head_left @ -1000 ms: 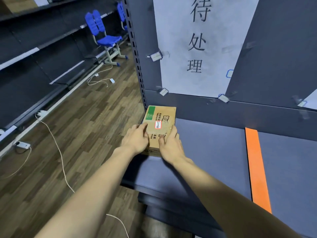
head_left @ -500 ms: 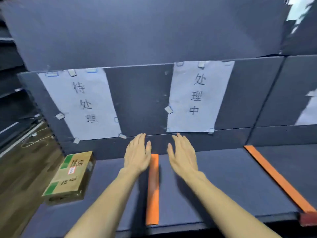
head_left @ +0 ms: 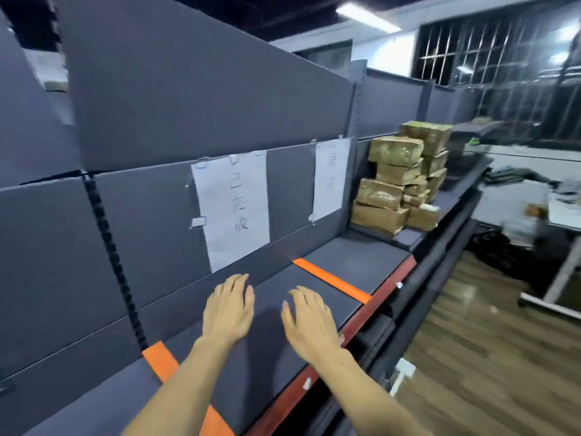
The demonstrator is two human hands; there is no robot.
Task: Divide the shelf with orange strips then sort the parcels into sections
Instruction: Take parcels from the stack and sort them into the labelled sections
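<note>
Two empty hands, left hand [head_left: 229, 313] and right hand [head_left: 309, 324], hover flat with fingers spread over the shelf [head_left: 273, 350], between two orange strips [head_left: 331, 281]. Stacked parcels [head_left: 401, 180] lie well beyond the right hand; a hasty pull low in the pile could topple it.

Wood-plank floor [head_left: 490, 357], barred windows [head_left: 490, 67] at right, ceiling strip light [head_left: 367, 17], white table [head_left: 562, 215].

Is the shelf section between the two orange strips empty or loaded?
Empty. The section between the near strip and far strip shows bare dark surface; both hands hover open above it. Parcels sit stacked farther right.
</note>
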